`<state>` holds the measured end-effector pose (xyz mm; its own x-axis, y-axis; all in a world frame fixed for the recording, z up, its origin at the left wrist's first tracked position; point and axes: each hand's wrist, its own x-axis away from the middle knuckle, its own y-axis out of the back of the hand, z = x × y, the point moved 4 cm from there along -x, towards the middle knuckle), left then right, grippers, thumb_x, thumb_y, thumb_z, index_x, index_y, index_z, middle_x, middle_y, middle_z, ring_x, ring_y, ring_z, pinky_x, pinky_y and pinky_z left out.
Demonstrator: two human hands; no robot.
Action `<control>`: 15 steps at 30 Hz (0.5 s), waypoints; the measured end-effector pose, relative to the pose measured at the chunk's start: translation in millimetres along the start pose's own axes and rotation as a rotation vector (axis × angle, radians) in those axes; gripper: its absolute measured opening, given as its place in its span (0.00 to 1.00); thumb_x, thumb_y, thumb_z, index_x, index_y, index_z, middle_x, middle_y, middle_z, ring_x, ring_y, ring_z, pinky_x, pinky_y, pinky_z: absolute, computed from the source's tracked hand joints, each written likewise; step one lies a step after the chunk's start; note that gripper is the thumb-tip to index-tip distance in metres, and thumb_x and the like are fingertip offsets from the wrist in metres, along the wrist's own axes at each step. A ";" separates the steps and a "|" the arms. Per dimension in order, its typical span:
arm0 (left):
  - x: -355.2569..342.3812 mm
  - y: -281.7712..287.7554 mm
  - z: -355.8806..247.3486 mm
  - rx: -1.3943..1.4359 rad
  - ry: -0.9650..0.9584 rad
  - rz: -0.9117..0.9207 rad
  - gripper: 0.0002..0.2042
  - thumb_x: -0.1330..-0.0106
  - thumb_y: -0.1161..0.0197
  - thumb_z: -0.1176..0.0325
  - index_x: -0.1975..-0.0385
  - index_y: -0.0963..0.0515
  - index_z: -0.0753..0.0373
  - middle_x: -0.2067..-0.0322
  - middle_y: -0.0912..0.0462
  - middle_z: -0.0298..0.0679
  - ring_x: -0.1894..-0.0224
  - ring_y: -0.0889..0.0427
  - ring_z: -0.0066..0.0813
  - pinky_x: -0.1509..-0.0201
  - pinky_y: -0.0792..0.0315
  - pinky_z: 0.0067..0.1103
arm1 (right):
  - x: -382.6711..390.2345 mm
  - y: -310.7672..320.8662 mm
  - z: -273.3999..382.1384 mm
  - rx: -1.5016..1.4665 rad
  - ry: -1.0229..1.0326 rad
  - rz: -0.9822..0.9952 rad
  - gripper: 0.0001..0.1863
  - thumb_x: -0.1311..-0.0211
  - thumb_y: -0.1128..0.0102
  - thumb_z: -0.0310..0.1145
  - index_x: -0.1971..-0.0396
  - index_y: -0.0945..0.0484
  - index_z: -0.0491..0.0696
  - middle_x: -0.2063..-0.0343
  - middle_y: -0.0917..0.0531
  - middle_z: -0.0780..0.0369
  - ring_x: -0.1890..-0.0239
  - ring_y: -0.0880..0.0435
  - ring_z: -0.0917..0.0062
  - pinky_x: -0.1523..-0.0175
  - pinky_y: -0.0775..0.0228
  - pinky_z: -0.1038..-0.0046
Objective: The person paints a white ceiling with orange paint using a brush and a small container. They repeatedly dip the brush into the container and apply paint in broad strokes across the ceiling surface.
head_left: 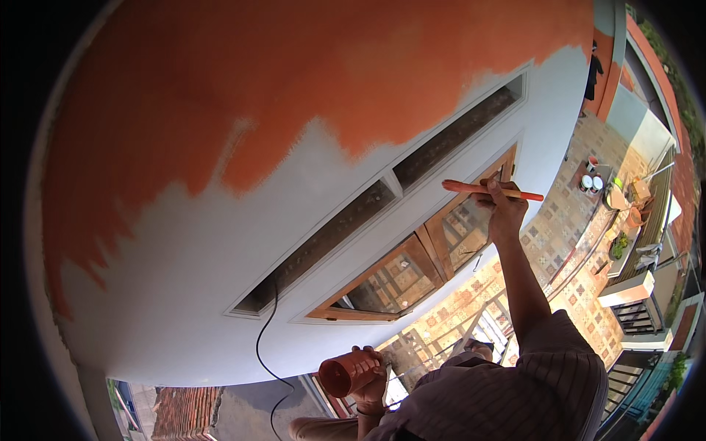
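Two clamped grips on my feed: right hand (507, 209) on brush (460, 187), long axis crosswise, longer end pointing left, seen across upper edge of wooden window (434, 253); left hand (373, 389) lower, on red cup (355, 370) below window's lower-left corner.

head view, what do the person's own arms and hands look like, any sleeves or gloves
The left hand and right hand are gloveless. The right arm wears a short, dark sleeve with thin stripes, its forearm bare. A thin dark band seems to circle the left wrist.
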<state>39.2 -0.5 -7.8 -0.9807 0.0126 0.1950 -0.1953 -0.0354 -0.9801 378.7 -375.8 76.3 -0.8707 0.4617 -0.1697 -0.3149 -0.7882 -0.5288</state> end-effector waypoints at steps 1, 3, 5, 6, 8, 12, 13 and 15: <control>3.0 3.1 -0.3 -0.011 -0.009 -0.012 0.31 0.35 0.27 0.48 0.34 0.21 0.55 0.34 0.25 0.44 0.33 0.27 0.41 0.39 0.22 0.42 | 9.6 9.0 -13.0 -0.006 -0.069 -0.013 0.22 0.26 0.29 0.44 0.54 0.17 0.36 0.66 0.10 0.54 0.70 0.08 0.71 0.65 0.13 0.76; 1.4 4.4 -3.5 -0.009 -0.020 -0.022 0.31 0.34 0.27 0.49 0.34 0.21 0.56 0.35 0.24 0.44 0.34 0.27 0.41 0.39 0.22 0.41 | 25.6 21.7 -30.0 -0.037 -0.191 -0.005 0.20 0.26 0.29 0.43 0.56 0.17 0.37 0.67 0.10 0.55 0.72 0.09 0.72 0.66 0.14 0.75; 9.5 8.8 -0.4 0.044 -0.015 -0.048 0.30 0.34 0.27 0.50 0.34 0.21 0.57 0.35 0.24 0.44 0.34 0.27 0.40 0.39 0.22 0.40 | 34.4 34.5 -42.4 -0.101 -0.304 -0.049 0.19 0.25 0.30 0.43 0.57 0.17 0.38 0.68 0.11 0.56 0.73 0.10 0.74 0.67 0.14 0.75; 11.4 10.3 1.2 0.051 -0.015 -0.046 0.30 0.34 0.27 0.52 0.34 0.22 0.56 0.35 0.24 0.43 0.33 0.27 0.40 0.39 0.22 0.39 | 36.3 37.8 -45.9 -0.154 -0.329 -0.082 0.19 0.25 0.30 0.43 0.57 0.17 0.38 0.68 0.11 0.57 0.73 0.11 0.74 0.67 0.14 0.75; 9.5 9.0 -3.0 0.019 -0.034 -0.045 0.30 0.34 0.27 0.52 0.33 0.22 0.56 0.35 0.24 0.43 0.33 0.27 0.39 0.39 0.23 0.38 | 32.9 35.4 -47.2 -0.240 -0.330 -0.090 0.19 0.24 0.31 0.42 0.56 0.18 0.39 0.68 0.11 0.57 0.73 0.11 0.75 0.67 0.14 0.76; 12.2 6.0 1.2 0.050 -0.052 -0.045 0.29 0.33 0.28 0.52 0.33 0.22 0.55 0.35 0.24 0.43 0.33 0.28 0.39 0.39 0.23 0.38 | 0.2 17.5 -20.2 -0.287 -0.213 -0.055 0.16 0.23 0.33 0.39 0.53 0.18 0.39 0.68 0.12 0.59 0.73 0.10 0.77 0.70 0.16 0.79; 11.0 4.9 2.9 0.049 -0.049 -0.040 0.29 0.33 0.29 0.52 0.34 0.22 0.56 0.35 0.24 0.43 0.33 0.28 0.39 0.39 0.23 0.38 | -9.7 8.8 -8.0 -0.304 -0.186 -0.066 0.15 0.22 0.34 0.37 0.52 0.18 0.39 0.68 0.11 0.60 0.73 0.10 0.77 0.72 0.17 0.80; 11.2 2.2 5.0 0.046 -0.042 -0.031 0.28 0.32 0.29 0.52 0.34 0.21 0.56 0.35 0.24 0.43 0.33 0.28 0.40 0.40 0.23 0.38 | -28.0 -13.9 24.8 -0.270 -0.054 -0.035 0.14 0.24 0.32 0.34 0.51 0.16 0.37 0.68 0.11 0.59 0.73 0.11 0.78 0.69 0.16 0.80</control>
<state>27.7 -5.5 -7.5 -0.9735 -0.0274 0.2272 -0.2244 -0.0814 -0.9711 398.1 -387.8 109.0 -0.8822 0.4586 -0.1065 -0.2395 -0.6319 -0.7371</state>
